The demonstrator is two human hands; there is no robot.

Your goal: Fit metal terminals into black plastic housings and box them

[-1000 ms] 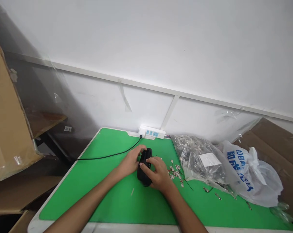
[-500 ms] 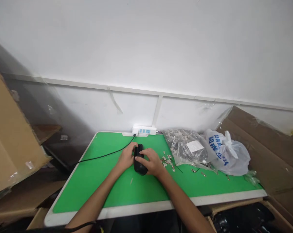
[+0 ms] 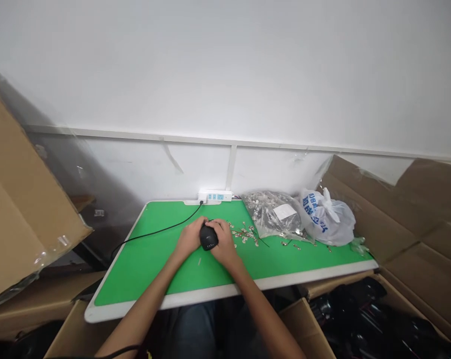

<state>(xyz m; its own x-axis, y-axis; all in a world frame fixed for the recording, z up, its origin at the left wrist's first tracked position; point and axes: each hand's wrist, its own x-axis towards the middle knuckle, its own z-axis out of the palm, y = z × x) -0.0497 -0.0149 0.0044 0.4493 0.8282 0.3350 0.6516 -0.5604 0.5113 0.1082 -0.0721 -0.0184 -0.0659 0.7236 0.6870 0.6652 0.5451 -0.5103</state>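
Observation:
A black rounded plastic housing [image 3: 209,239] with a row of small pale marks near its lower end is held between my two hands, over the green tabletop [image 3: 150,279]. My left hand [image 3: 190,237] grips its left side, the fingertips partly hidden behind it. My right hand [image 3: 224,243] wraps the right side, with a finger across the top end. Right of my right hand, several small metallic pieces [image 3: 245,234] lie scattered. What the fingers touch on the far side cannot be seen.
A white power strip [image 3: 220,196] with a black cable [image 3: 158,231] sits at the back edge. Clear bag of small parts [image 3: 276,217] and a white plastic bag [image 3: 328,219] stand right. Cardboard boxes flank the table; the right one [image 3: 304,324] borders black glossy parts [image 3: 363,319].
The housing has been turned, so its rounded, marked end now shows rather than its long upper side. My right hand's fingers have shifted around it. The camera view has moved slightly.

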